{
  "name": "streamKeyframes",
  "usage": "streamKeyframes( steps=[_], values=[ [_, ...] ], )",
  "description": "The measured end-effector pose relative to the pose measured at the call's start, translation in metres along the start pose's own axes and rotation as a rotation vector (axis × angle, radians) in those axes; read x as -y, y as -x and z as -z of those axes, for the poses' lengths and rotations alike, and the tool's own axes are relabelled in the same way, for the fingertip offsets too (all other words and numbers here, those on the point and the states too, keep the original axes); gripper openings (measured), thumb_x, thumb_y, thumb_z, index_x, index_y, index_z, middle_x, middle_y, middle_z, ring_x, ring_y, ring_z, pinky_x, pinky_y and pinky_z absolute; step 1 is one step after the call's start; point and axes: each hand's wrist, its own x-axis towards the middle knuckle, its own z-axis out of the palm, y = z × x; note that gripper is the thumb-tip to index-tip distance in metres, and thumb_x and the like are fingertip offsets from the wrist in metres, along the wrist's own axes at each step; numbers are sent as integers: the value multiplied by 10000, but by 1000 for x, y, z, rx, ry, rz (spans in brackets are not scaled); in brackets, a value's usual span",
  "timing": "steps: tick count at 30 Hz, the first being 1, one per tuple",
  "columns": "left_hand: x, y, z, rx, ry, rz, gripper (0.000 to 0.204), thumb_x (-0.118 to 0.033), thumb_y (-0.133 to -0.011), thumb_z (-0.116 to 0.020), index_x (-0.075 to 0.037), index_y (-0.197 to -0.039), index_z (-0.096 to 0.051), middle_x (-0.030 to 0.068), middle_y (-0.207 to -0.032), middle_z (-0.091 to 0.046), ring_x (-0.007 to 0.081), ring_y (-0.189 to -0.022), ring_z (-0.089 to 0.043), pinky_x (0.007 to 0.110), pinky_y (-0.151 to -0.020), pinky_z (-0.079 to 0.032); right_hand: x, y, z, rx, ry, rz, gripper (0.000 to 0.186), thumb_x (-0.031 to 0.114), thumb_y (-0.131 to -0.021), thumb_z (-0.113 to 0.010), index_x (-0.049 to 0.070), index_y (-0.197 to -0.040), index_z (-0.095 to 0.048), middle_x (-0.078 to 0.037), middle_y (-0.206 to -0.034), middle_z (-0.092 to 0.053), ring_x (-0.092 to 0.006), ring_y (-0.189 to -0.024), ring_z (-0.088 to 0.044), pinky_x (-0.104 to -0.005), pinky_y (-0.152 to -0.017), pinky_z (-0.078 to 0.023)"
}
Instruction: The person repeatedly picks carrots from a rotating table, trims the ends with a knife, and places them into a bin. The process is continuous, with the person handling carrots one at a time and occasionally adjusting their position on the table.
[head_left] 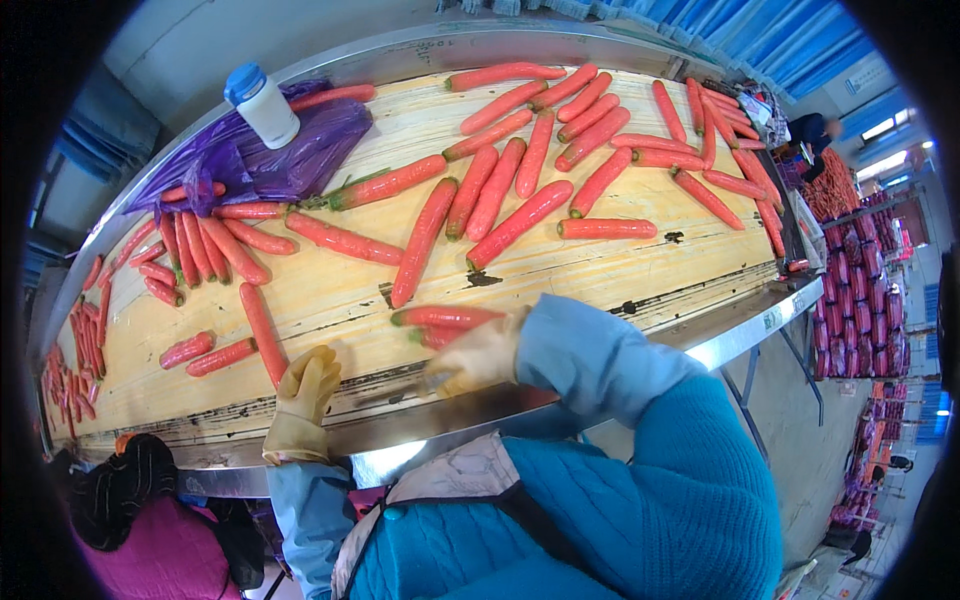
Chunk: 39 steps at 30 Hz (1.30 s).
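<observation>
Surface (340,300), one, pale worn wood with a metal edge; clock positions I take from the middle of my head view. Left hand (308,390), one, at 8 o'clock, in a cream glove, fingers bent, at the near end of an upright-lying carrot (262,330) at 9 o'clock; whether it grips that carrot I cannot tell. Right hand (475,358), one, at 6 o'clock, gloved alike, blurred; two carrots (435,316) lie one behind the other at its fingers, and whether it is closed on either I cannot tell. Loose carrots (520,225), many, red-orange with greenish ends, I list from 12 to 2 o'clock, with a further bunch (205,250) between 9 and 10. Purple plastic bag (335,145), one, crumpled, between 10 and 11; on it, a bottle (268,108), white with a blue cap, tilted. Person in a magenta top (150,545), one, at 8 o'clock near the rim. Stacked purple bags (862,310), many, at 3 o'clock, beyond the surface. Blue curtains (770,45), between 1 and 2.
</observation>
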Motion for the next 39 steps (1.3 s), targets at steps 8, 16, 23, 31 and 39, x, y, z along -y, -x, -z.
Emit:
streamKeyframes(
  steps=[8, 16, 23, 31, 39],
  values=[
    [7, -23, 28, 31, 13, -51, 364, -248, -1028, -629, -38, -1324, -601, 132, -1264, -662, 231, -1103, -657, 347, -955, -554, -108, -31, 78, -1067, 154, 123, 430, 269, -985, -606, 127, -1388, -565, -208, -1121, -674, -357, -1038, -664, -436, -895, -528],
    [18, -46, 73, 166, 95, -133, 310, -186, -1050, -578, -8, -1301, -609, 102, -1139, -658, 192, -954, -643, 324, -849, -552, -218, -5, 240, -1244, 308, -731, 303, 284, -899, -595, 104, -1099, -734, -202, -1017, -729, -371, -984, -694, -420, -882, -555],
    [-4, -63, 84, 509, 498, 221, 295, -155, -1068, -486, 31, -1278, -580, 45, -959, -568, 159, -796, -550, 274, -616, -462, -197, -69, 226, -1076, 269, -732, 227, 181, -902, -583, 99, -1070, -712, -213, -1081, -715, -409, -1018, -690, -499, -869, -546],
    [-13, -58, 105, 390, 179, -50, 344, -169, -1071, -503, 48, -1332, -559, 126, -1060, -630, 204, -818, -586, 319, -669, -495, -70, -105, 100, -944, -611, -307, 401, 393, -1069, -480, 41, -1054, -671, -156, -1043, -680, -295, -892, -641, -382, -831, -520],
    [-6, -65, 157, 154, 206, -109, 328, -203, -1056, -566, 6, -1306, -606, 147, -1193, -675, 241, -976, -677, 365, -836, -583, -52, -12, 46, -922, 369, -695, 233, 151, -940, -513, 79, -1075, -688, -197, -1047, -702, -394, -1013, -671, -503, -896, -518]
  ],
)
